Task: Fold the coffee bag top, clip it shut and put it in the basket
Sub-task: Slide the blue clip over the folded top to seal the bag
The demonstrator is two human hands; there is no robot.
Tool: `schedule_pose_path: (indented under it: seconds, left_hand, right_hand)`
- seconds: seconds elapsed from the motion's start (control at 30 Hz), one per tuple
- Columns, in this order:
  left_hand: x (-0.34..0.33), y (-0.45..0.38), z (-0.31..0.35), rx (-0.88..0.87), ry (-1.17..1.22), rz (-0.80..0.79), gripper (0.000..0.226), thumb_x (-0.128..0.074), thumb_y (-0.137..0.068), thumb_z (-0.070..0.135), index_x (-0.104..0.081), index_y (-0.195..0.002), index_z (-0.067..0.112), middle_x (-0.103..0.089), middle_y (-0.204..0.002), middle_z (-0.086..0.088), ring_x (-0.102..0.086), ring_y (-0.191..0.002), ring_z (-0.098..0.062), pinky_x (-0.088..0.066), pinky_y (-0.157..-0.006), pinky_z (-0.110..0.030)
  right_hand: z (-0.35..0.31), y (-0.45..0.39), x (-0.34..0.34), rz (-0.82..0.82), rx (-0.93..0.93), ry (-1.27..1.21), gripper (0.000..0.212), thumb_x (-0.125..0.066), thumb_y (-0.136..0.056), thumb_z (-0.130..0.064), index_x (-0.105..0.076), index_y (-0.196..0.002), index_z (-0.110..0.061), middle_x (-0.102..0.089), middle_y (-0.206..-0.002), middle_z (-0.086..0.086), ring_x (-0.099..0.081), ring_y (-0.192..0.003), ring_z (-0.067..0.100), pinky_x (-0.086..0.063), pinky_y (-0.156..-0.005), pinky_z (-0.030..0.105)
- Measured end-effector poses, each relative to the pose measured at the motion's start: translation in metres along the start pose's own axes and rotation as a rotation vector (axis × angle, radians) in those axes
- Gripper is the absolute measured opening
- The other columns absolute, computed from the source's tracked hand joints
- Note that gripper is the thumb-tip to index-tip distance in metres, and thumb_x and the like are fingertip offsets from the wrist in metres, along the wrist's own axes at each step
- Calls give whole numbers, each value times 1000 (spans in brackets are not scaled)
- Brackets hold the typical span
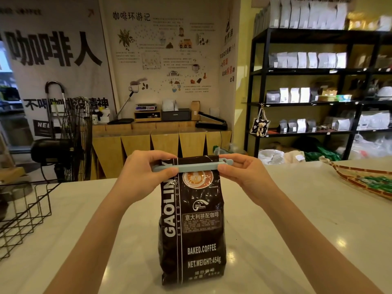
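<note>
Black wire forms the basket (23, 215) at the bench's (84, 240) left edge, its open frame standing on the pale, glossy top. Moving right, your left hand (142, 175) reaches in toward the middle of the bench, and its grip is narrow, thumb and fingers pinching the left end of the pale blue clip (192, 165). That clip lies level across the upper part of the coffee bag (192, 225), just under the bag's folded top edge, with both long bars close together on the bag. The bag itself stands upright near the middle of the bench, closer to the near edge than to the far one, dark brown with white lettering and a cup picture just below the clip. Your right hand (248, 177) holds the clip's right end, where the hinge piece pokes past the bag's side; its grip is also narrow, thumb beneath and fingers above. At the bench's right edge sits a shallow woven tray (347, 175) with green packets (379, 183) in it, well apart from the bag.
</note>
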State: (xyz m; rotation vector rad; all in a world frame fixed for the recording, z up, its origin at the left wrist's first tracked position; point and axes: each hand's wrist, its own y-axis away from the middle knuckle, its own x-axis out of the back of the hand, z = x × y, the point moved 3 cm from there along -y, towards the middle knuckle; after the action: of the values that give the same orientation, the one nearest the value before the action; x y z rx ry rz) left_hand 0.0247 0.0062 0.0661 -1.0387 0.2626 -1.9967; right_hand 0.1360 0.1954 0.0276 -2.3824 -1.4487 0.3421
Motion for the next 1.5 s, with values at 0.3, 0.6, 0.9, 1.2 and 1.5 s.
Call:
schedule_pose_path:
  seconds: [0.3,0.6,0.9,1.2,1.5]
  left_hand:
    - [-26,8,36,-372,-384,139,42,-60,-81,27,-54,-122,18,-56,-129,-1,-46,-122,-15,-29,-102,-27]
    - [-52,-18,54,-298,-450,-201,31,-48,-88,32,-54,-117,22,-64,-107,1,-57,-94,-14,-48,-83,-33]
    - [-55,-6,52,-301,-361,-4,27,-50,-88,29,-57,-112,22,-64,-108,4,-54,-101,-13,-27,-99,-31]
    - [-57,-6,49,-280,-378,52,25,-47,-89,28,-55,-112,24,-63,-111,7,-51,-105,-11,-11,-101,-28]
    - [-50,-3,43,-250,-381,132,25,-49,-88,31,-57,-111,25,-64,-110,8,-51,-104,-11,-15,-94,-28]
  right_hand:
    - [0,-1,3,-4,37,20,27,-71,-59,-23,-69,-86,-19,-75,-81,-1,-70,-85,16,-56,-82,30]
    - [-1,-1,4,-31,49,-5,22,-70,-66,-14,-70,-88,-16,-76,-78,-3,-71,-80,13,-57,-74,22]
    - [-14,1,5,-49,82,144,17,-70,-71,-8,-71,-85,-19,-74,-70,-12,-68,-73,3,-51,-64,13]
    - [-21,2,8,-56,147,336,15,-68,-76,-15,-71,-87,-25,-73,-71,-17,-67,-75,-1,-50,-66,11]
    - [-10,2,-7,124,347,444,22,-68,-77,-20,-68,-98,-26,-72,-83,-12,-66,-84,7,-52,-73,17]
